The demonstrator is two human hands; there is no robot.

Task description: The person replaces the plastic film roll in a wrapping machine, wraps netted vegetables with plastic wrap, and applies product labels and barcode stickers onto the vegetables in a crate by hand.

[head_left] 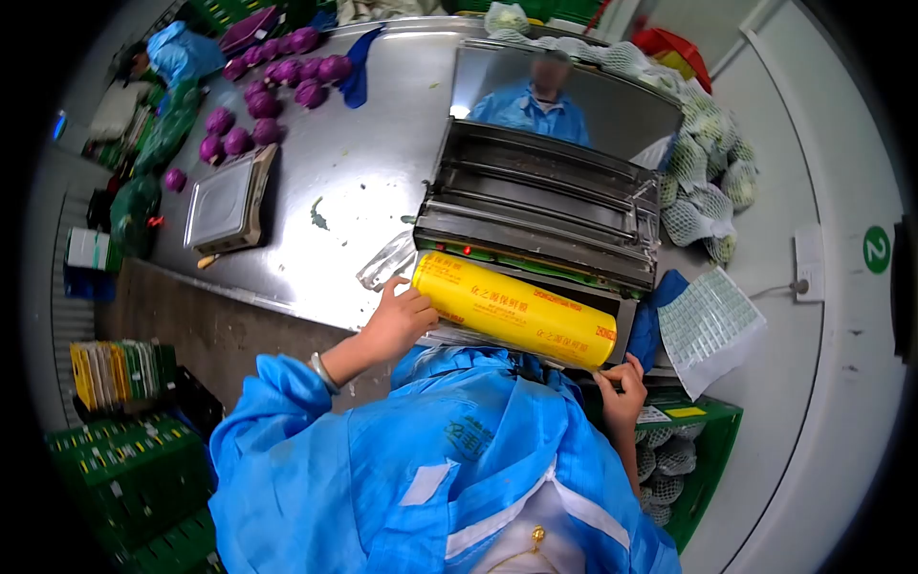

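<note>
A yellow roll of cling film (516, 308) with red printing lies slantwise along the front of a metal wrapping machine (535, 206). My left hand (397, 318) is closed at the roll's left end, fingers bent against its edge. At the right end, my right hand (622, 387) is closed too, thumb and fingertips at the roll's lower corner; part of that grip is hard to make out. Crumpled clear film (387, 260) lies on the table just beyond my left hand. The machine's upright polished panel (612, 105) mirrors a person in blue.
A scale (228, 203) and several purple cabbages (266, 132) are on the steel table (382, 115). Net-wrapped produce (703, 206) is piled right of the machine. A label sheet (712, 320) hangs over the right edge, above a green crate (712, 459). Another person (182, 53) is far left.
</note>
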